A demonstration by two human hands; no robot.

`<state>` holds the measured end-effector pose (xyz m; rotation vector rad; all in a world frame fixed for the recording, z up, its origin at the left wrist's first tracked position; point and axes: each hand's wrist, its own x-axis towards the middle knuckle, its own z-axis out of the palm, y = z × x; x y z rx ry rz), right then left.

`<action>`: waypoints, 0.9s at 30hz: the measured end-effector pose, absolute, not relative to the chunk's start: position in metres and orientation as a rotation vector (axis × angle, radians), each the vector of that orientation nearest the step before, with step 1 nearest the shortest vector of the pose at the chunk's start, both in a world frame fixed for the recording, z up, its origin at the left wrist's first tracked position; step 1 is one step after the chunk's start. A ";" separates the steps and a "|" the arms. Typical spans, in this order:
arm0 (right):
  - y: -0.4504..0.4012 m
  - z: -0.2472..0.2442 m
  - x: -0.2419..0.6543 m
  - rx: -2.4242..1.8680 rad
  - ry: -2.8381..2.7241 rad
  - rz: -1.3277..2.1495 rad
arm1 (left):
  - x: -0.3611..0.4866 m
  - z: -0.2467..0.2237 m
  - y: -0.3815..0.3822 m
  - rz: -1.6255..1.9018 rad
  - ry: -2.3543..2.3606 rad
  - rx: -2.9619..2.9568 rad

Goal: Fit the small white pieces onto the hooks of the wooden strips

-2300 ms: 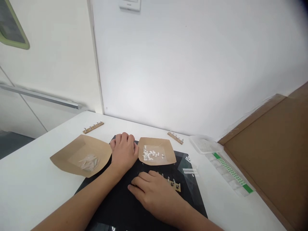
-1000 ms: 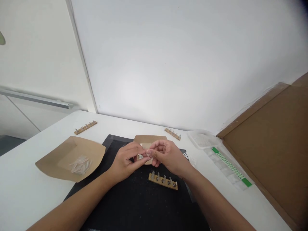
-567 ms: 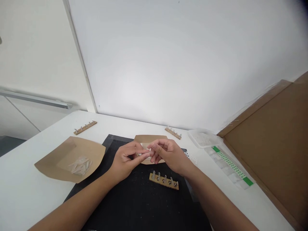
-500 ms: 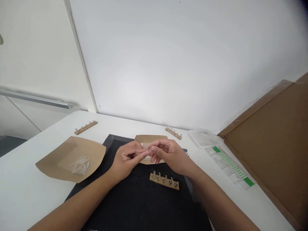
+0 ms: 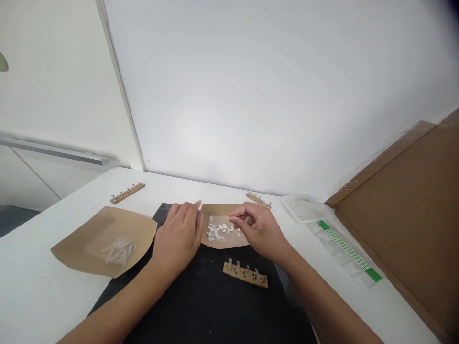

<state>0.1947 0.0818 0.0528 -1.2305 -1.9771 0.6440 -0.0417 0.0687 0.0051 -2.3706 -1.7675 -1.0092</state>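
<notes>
My left hand (image 5: pixel 178 235) is at the left edge of a small brown paper tray (image 5: pixel 224 244), its fingers stretched out and thumb apart, with nothing visible in it. My right hand (image 5: pixel 260 231) is over that tray's right side, thumb and forefinger pinched together. Whatever they hold is too small to make out. Many small white pieces (image 5: pixel 220 228) lie scattered in the tray. In front of it, on a black mat (image 5: pixel 201 306), lies a wooden strip (image 5: pixel 245 274) with metal holders, several bearing upright clear nail tips (image 5: pixel 238 265).
A larger paper tray (image 5: pixel 82 239) at the left holds a heap of clear nail tips (image 5: pixel 120 251). Similar strips lie at the back left (image 5: pixel 127 193) and back right (image 5: pixel 258 199). A clear plastic box (image 5: pixel 304 209), a green-labelled case (image 5: pixel 344 251) and cardboard (image 5: pixel 401 191) are on the right.
My hands, together over the small tray before, have come apart. The left has moved left with its fingers opened out; the right has shifted slightly right, still pinching. The white pieces are now exposed.
</notes>
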 end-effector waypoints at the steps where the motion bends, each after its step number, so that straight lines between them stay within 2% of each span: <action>1: 0.082 0.054 0.196 -1.233 -1.975 0.617 | -0.045 0.005 0.070 -0.683 -1.887 -2.253; 5: 0.083 0.058 0.201 -1.219 -2.026 0.518 | -0.057 -0.007 0.080 -0.372 -1.998 -2.215; 10: 0.079 0.059 0.201 -1.198 -2.010 0.422 | -0.059 -0.021 0.084 -0.206 -2.026 -2.246; 19: 0.081 0.064 0.204 -1.170 -2.037 0.507 | -0.073 -0.012 0.085 -0.144 -2.126 -2.377; 27: 0.075 0.062 0.197 -1.157 -2.156 0.469 | -0.078 -0.006 0.085 -0.249 -2.219 -2.444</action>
